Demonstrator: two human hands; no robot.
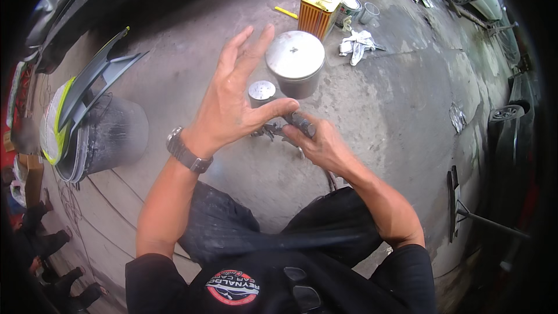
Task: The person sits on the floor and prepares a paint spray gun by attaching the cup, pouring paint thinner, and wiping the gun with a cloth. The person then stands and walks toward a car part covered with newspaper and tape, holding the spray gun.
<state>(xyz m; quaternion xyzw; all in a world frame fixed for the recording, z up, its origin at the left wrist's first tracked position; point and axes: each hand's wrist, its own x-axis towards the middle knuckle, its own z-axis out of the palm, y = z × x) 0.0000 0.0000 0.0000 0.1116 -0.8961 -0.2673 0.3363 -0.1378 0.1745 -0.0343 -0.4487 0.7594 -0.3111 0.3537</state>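
Observation:
My right hand is closed round the handle of a dark metal spray gun, with a hose hanging below it. My left hand is open and raised, fingers spread, its thumb at the gun's upper end; whether it touches is unclear. Part of the gun is hidden behind my hands. Just beyond are a small can with a pale metal lid and a larger cylindrical can with a silver lid.
A yellow striped tin stands behind with smaller cans, a yellow stick and a white rag. At left, a bucket holds grey and lime panels. A squeegee-like tool lies right. Cars line the edges; dark-clothed legs show lower left.

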